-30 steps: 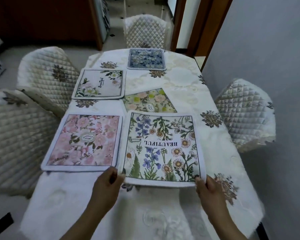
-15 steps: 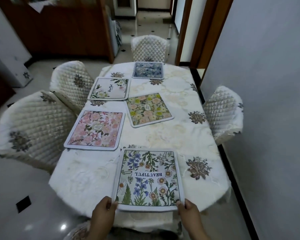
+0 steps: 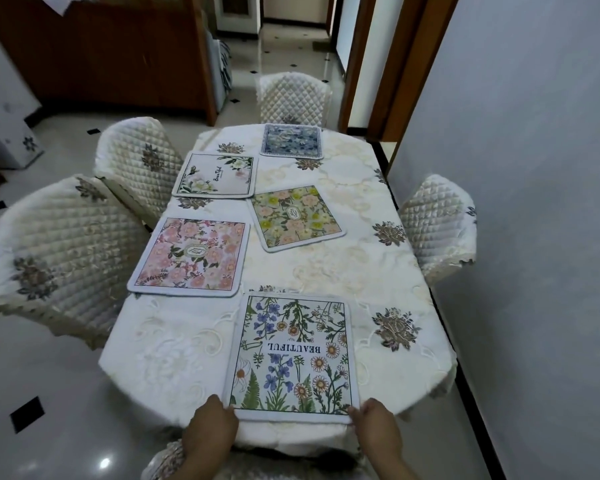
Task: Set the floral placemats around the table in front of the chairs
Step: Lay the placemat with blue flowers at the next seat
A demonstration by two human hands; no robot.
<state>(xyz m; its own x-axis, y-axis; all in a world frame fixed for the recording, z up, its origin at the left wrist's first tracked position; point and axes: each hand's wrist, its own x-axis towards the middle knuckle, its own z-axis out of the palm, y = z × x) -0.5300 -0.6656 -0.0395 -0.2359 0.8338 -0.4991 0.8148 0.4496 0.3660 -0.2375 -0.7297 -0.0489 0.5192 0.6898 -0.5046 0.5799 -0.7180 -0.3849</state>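
5 floral placemats lie on the oval table (image 3: 378, 271), which is covered in a cream embroidered cloth. Nearest the camera, the wildflower placemat (image 3: 293, 356) printed with "BEAUTIFUL" lies flat at the near end of the table, its lettering reading upside down from this side. The left hand (image 3: 210, 429) pinches its near left corner and the right hand (image 3: 374, 429) pinches its near right corner, though how far the fingers curl under the edge is hard to see. Just beyond it on the left, the pink placemat (image 3: 191, 258) sits in front of the near left chair (image 3: 56, 251). Farther along that side, the white placemat (image 3: 217, 175) lies before the far left chair (image 3: 136, 161). The yellow-green placemat (image 3: 297, 216) rests tilted near the middle of the table, well apart from the right chair (image 3: 437, 220). At the far end, the blue placemat (image 3: 291, 141) lies in front of the end chair (image 3: 291, 97).
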